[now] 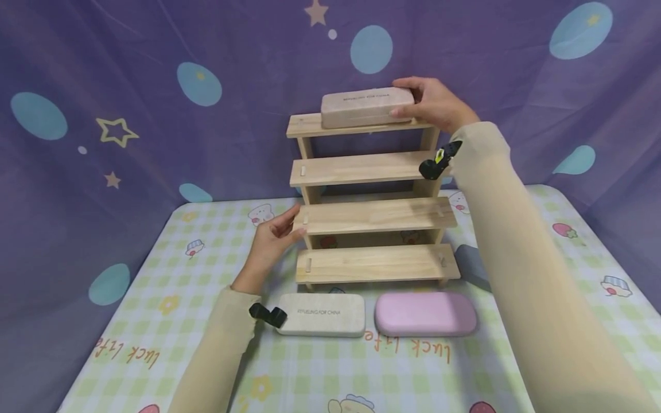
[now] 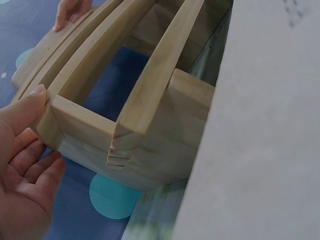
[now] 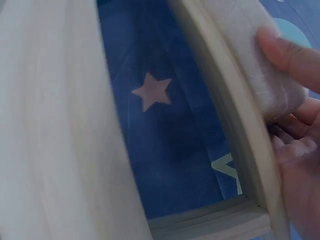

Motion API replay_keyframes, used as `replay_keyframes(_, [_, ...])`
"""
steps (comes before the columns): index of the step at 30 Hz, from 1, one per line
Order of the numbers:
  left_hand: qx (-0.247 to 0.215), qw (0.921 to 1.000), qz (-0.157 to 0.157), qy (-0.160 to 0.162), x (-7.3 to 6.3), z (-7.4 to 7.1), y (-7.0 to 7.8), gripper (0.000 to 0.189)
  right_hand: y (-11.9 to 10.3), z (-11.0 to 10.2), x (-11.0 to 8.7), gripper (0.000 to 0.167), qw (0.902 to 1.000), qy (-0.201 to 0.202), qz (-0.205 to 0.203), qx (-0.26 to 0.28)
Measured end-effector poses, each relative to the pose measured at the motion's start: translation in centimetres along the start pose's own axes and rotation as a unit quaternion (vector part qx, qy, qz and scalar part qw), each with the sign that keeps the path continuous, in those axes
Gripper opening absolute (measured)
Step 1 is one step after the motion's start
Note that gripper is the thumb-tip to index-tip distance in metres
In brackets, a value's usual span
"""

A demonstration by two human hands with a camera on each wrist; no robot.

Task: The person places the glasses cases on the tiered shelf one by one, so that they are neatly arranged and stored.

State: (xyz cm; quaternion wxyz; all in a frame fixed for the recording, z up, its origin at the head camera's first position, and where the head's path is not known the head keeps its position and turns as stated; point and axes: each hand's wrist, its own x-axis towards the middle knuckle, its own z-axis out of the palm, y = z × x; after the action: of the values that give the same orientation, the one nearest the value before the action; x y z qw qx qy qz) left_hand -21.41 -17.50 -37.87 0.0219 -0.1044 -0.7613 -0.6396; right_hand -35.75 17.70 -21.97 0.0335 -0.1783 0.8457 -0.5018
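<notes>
A wooden rack [image 1: 374,215] with several stepped shelves stands on the table. On its top shelf lies a pale beige glasses case [image 1: 361,109] with dark lettering. My right hand [image 1: 434,103] grips the case by its right end, thumb on the front and fingers behind; the right wrist view shows the thumb [image 3: 287,52] pressed to the case's side. At the rack's left side, my left hand [image 1: 271,238] holds the end of the second shelf from the bottom between thumb and fingers. In the left wrist view the thumb [image 2: 30,107] lies against the wood.
In front of the rack lie a white lettered glasses case [image 1: 325,315] and a pink glasses case [image 1: 426,314]. A grey case [image 1: 472,267] is partly hidden by my right sleeve. A checked cloth [image 1: 206,321] covers the table; a purple curtain [image 1: 248,115] hangs behind.
</notes>
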Motion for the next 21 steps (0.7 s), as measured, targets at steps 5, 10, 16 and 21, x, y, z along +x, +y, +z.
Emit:
replay_keyframes(5, [-0.003,1.0000,0.003,-0.001,0.1,0.1,-0.2,0.055,-0.1,0.1,-0.1,0.073,0.9998,0.008,0.006,-0.015])
replay_keyframes(10, [-0.002,1.0000,-0.005,0.000,0.2,0.2,-0.1,0.055,0.0,0.1,-0.3,0.074,0.9996,0.017,0.019,-0.013])
replay_keyframes(16, [-0.003,1.0000,0.000,-0.001,0.3,0.3,-0.2,0.055,-0.1,0.1,-0.7,0.076,0.9989,0.029,0.019,0.031])
replay_keyframes(21, [0.003,1.0000,0.000,-0.001,0.2,0.0,-0.2,0.055,0.1,0.1,-1.2,0.078,0.9977,0.028,-0.017,0.060])
